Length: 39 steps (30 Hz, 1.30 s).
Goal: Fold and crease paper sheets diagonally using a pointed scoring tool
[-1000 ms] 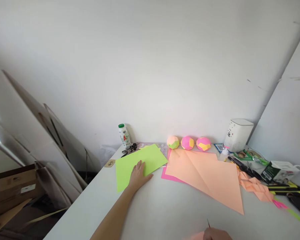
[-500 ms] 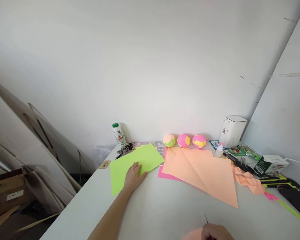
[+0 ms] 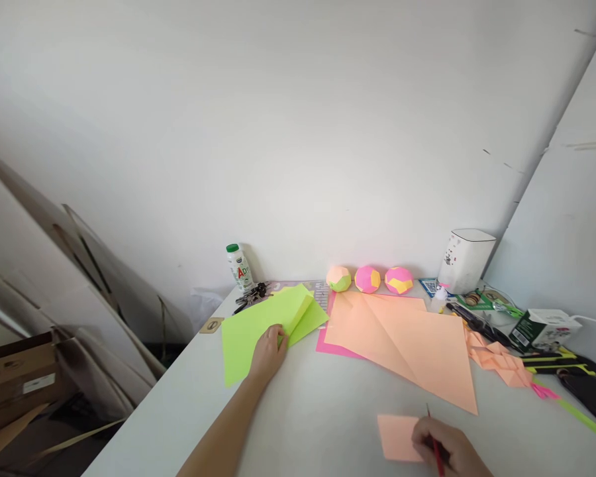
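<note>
My left hand (image 3: 269, 352) pinches the right edge of a bright green paper sheet (image 3: 246, 341). That edge is lifted and curls up, and more green paper (image 3: 312, 323) shows beneath it. Low on the right, my right hand (image 3: 449, 447) is closed around a slim red pen-like stick (image 3: 436, 454) whose thin dark tip points up and away. Its fingers also touch the right side of a small peach paper piece (image 3: 396, 437), slightly blurred; whether they grip it I cannot tell. Large peach sheets (image 3: 402, 338) lie between the hands, over a pink sheet (image 3: 335, 346).
Three folded paper balls (image 3: 367, 279) line the wall. A white bottle (image 3: 239, 270) and keys (image 3: 258, 291) stand back left. On the right are a white bin (image 3: 465, 262), a small carton (image 3: 544, 329), folded peach strips (image 3: 499, 358), black-yellow scissors (image 3: 559, 362) and a black phone (image 3: 589, 397).
My left hand has closed from lying flat and lifted the green sheet's right edge. My right hand has moved up into fuller view, with the small peach piece and the red stick.
</note>
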{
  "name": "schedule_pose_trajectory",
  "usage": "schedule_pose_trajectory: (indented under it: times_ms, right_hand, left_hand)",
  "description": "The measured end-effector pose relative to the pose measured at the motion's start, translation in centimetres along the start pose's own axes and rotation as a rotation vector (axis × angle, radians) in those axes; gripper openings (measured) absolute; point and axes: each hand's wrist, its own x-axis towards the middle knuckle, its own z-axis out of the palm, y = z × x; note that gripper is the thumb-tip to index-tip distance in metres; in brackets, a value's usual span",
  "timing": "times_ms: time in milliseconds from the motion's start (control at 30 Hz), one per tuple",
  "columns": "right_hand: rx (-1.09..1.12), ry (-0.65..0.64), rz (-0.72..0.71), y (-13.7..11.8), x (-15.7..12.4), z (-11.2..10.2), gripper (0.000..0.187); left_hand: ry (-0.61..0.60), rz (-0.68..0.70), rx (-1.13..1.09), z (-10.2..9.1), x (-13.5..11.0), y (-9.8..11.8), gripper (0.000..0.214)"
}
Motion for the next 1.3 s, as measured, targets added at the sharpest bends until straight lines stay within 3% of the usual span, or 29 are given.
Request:
schedule_pose_trajectory:
  times_ms: [100, 267, 433, 633, 867, 1100, 1300]
  right_hand:
    - [-0.022, 0.062, 0.024, 0.1, 0.6, -0.9, 0.012]
    - [-0.068, 0.064, 0.007, 0.5, 0.6, -0.7, 0.013]
    - [-0.091, 0.024, -0.009, 0.5, 0.5, -0.7, 0.012]
    - [-0.098, 0.025, -0.017, 0.6, 0.6, -0.8, 0.013]
    - [-0.099, 0.017, -0.008, 0.7, 0.6, -0.7, 0.014]
    - [-0.080, 0.061, 0.004, 0.2, 0.6, -0.7, 0.016]
    - [-0.073, 0.021, -0.002, 0.0, 0.5, -0.9, 0.013]
  left_hand:
    - [-0.038, 0.059, 0.005, -0.1, -0.1, 0.4, 0.027]
    - [-0.089, 0.133, 0.042, -0.4, 0.0, 0.8, 0.028]
    - [-0.097, 0.038, 0.088, -0.4, 0.1, 0.8, 0.050]
    - [-0.133, -0.037, 0.132, -0.9, 0.1, 1.1, 0.043]
    - [-0.146, -0.116, 0.228, -1.3, 1.1, 2.4, 0.061]
    - [-0.171, -0.096, 0.259, -1.8, 1.4, 3.2, 0.037]
    - [-0.197, -0.065, 0.233, -2.0, 1.3, 3.1, 0.031]
